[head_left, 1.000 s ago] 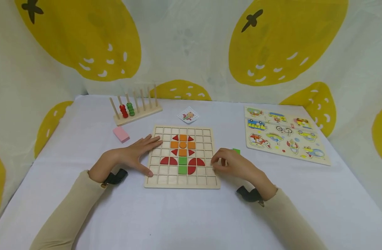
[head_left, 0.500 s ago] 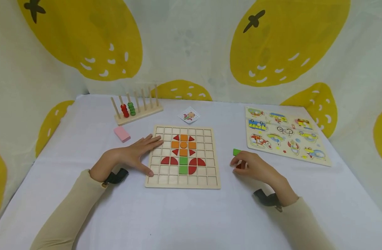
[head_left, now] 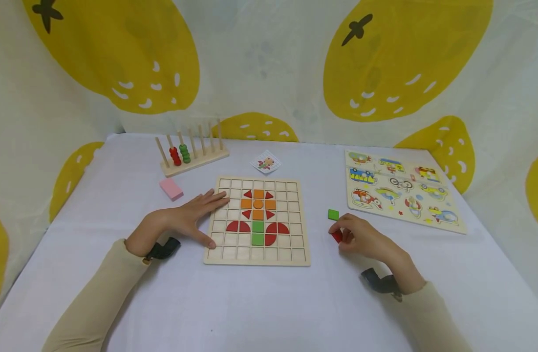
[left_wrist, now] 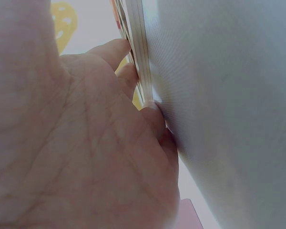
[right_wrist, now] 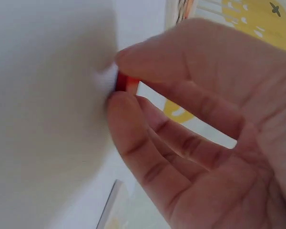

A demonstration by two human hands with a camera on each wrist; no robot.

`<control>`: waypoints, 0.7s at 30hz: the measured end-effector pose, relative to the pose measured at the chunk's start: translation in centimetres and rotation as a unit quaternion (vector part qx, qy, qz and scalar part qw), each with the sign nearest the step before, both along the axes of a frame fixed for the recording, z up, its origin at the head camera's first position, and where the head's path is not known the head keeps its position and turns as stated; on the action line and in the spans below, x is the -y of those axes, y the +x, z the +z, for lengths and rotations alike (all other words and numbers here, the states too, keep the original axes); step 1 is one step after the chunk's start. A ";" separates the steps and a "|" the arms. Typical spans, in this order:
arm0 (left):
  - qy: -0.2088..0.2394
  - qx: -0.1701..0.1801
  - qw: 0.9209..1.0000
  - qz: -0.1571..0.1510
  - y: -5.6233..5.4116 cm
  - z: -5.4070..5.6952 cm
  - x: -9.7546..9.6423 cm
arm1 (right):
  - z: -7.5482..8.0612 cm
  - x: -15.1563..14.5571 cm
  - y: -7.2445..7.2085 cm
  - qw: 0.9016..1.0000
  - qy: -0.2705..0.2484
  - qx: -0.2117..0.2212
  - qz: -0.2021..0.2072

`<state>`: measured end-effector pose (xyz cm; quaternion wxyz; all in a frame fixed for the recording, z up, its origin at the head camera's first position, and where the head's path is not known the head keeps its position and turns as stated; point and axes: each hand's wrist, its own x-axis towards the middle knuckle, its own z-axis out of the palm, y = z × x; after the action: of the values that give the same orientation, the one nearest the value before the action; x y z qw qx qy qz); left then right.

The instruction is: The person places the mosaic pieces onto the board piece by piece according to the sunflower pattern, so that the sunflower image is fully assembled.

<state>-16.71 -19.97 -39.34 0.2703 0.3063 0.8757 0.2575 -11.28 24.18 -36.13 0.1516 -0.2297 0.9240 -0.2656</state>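
Note:
A wooden grid board (head_left: 290, 254) lies in the middle of the head view. Orange, red and green tiles form a flower-like pattern on it. My left hand (head_left: 182, 217) rests at the board's left side with fingers spread, thumb and fingertips on its edge; the left wrist view shows fingers against that edge. To the right of the board, my right hand (head_left: 361, 237) pinches a red tile (head_left: 336, 235) between thumb and finger, close to the table. The red tile (right_wrist: 126, 84) is partly covered by the fingers, so its full shape is hidden. A green square tile (head_left: 333, 214) lies just beyond this hand.
Behind the board lies a small pattern card (head_left: 266, 162). A peg stand (head_left: 196, 159) with red and green beads stands at back left, with a pink block (head_left: 170, 189) in front. A vehicle puzzle board (head_left: 400, 190) lies at back right.
My right hand has moved right, from the board's right edge to the red tile, which it now pinches. The green tile shows more fully. The left hand has stayed in place.

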 end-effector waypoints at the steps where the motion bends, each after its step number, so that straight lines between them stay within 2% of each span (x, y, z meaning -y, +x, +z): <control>1: 0.000 0.000 1.000 0.000 0.0 0.0 0.0 | 0.0 0.0 0.0 1.000 0.000 0.002 0.003; 5: -0.002 0.000 1.000 0.002 0.0 0.0 0.0 | 0.0 0.1 -0.1 1.000 -0.004 0.005 0.005; 12: -0.003 0.001 1.000 0.002 0.0 -0.2 -0.1 | -0.4 0.7 -0.4 1.000 -0.005 0.006 -0.015; 21: 0.001 -0.003 1.000 -0.001 0.0 -0.1 0.0 | -0.4 0.9 -0.5 1.000 -0.011 0.009 0.000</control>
<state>-16.71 -19.97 -39.49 0.2678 0.3083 0.8758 0.2573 -11.78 23.26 -36.56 0.1576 -0.2284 0.9197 -0.2776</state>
